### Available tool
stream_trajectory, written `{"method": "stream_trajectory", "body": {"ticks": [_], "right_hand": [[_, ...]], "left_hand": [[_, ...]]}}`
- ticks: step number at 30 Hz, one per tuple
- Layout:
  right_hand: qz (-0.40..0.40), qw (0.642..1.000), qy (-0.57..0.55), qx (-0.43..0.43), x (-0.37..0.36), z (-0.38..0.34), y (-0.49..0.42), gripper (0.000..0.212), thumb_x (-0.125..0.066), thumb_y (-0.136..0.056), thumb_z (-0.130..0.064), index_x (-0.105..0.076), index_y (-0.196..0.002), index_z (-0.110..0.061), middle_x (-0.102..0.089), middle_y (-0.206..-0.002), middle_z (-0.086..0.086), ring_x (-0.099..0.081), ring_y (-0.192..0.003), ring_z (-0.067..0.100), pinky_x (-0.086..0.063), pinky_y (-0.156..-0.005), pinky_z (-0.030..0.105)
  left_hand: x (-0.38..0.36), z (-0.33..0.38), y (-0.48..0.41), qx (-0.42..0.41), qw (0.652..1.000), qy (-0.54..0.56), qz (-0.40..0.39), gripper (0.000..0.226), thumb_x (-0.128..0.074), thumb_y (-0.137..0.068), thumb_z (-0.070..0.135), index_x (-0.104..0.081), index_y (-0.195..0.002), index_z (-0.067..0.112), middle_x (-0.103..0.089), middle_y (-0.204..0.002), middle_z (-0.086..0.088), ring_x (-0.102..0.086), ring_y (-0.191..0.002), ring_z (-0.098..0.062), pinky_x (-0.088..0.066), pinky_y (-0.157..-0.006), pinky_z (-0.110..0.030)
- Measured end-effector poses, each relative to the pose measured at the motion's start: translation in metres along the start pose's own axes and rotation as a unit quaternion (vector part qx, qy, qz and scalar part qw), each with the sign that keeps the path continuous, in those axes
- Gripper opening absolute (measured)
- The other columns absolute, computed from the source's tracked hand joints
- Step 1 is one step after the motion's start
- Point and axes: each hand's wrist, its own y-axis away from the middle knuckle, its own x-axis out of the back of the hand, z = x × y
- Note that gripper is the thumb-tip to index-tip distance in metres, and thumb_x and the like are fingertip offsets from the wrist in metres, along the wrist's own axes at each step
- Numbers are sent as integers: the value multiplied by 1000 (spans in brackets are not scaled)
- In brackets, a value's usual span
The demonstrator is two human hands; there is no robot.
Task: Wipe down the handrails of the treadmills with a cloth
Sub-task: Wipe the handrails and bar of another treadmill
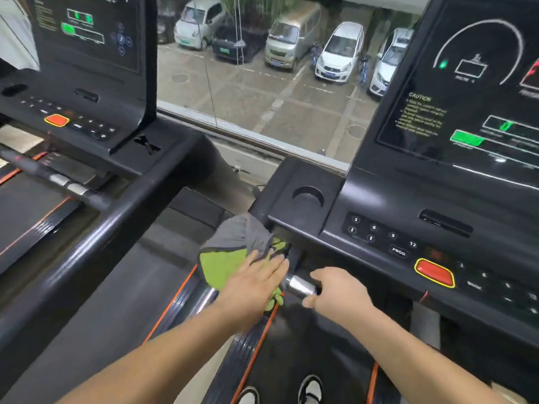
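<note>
A grey and green cloth [233, 249] lies draped over the left end of the right treadmill's front handrail [300, 285], beside the console. My left hand [256, 282] presses flat on the cloth with straight fingers. My right hand [335, 290] grips the silver sensor section of the same handrail, fingers curled round it, just right of the cloth. The cloth and both hands hide most of the rail.
The right treadmill's console [408, 223] with number keys and a red stop button [434, 272] stands just beyond my hands. The left treadmill's long black side rail [102, 237] runs diagonally at left. A window ahead looks onto parked cars. My shoes stand on the belt [291, 360].
</note>
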Motion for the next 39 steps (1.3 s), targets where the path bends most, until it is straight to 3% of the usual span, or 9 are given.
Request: {"method": "stream_trajectory", "body": {"ticks": [4,11,14,17,20,25,34,37,39], "right_hand": [[-8,998,35,-49,-5,25,4,13,-65,-87,-40,-65,-93,-29,-64,-99,-9,-62,-89,16,-52,-72,29],[-4,998,47,-44,-1,19,-7,16,-69,-81,-34,-62,-94,-27,-66,-96,-5,-66,-93,22,-55,-81,31],[3,998,49,-37,-1,20,-8,23,-72,-80,-33,-63,-99,-27,-67,-98,-5,-66,-94,23,-56,-84,33],[19,998,58,-26,-4,21,-6,17,-69,-79,-29,-64,-94,-25,-67,-93,-5,-66,-90,24,-53,-77,30],[24,997,67,-32,-4,20,-3,20,-69,-77,-30,-66,-96,-26,-68,-93,-6,-66,-90,23,-53,-77,30],[8,987,159,1,11,-6,-4,27,-73,-80,-41,-60,-99,-27,-66,-103,-8,-67,-94,22,-47,-70,28],[-3,990,119,73,4,-85,-28,45,-75,-79,-57,-62,-107,-24,-65,-103,-4,-63,-93,23,-51,-71,33],[40,988,132,65,-5,-86,-32,28,-68,-88,-50,-58,-94,-24,-62,-92,-4,-57,-83,23,-45,-67,31],[58,987,132,64,-6,-86,-33,21,-65,-89,-46,-59,-94,-27,-60,-91,-5,-59,-88,23,-42,-68,30]], "left_hand": [[11,-13,-41,-104,992,-21,-68,90,-80,-80,40,-36,-155,21,-52,-147,0,-53,-129,-24,-32,-115,-40],[60,-6,-107,-71,930,-8,-361,87,-85,-73,30,-44,-150,28,-62,-137,-2,-61,-121,-25,-43,-85,-26],[47,5,-84,-34,965,-38,-256,57,-74,-82,29,-52,-135,29,-63,-123,-2,-62,-112,-27,-44,-78,-32],[21,21,-34,38,998,19,-50,44,-47,-89,23,-56,-131,20,-60,-133,-5,-58,-118,-28,-50,-94,-39],[15,36,-4,87,985,141,51,63,-74,-72,3,-64,-132,18,-59,-145,0,-62,-123,-21,-56,-98,-34],[54,22,33,142,941,301,69,74,-39,-80,16,-49,-150,36,-47,-155,16,-44,-143,-11,-39,-114,-24],[108,-33,119,319,860,335,216,69,-62,-88,11,-44,-147,44,-66,-116,17,-61,-102,-14,-43,-86,-18],[70,-29,119,242,907,302,165,65,-67,-91,39,-44,-151,40,-54,-148,9,-46,-139,-12,-37,-110,-21],[30,-22,113,232,941,241,45,83,-61,-92,54,-13,-160,51,-13,-171,3,-19,-156,-20,-35,-118,-40]]}}
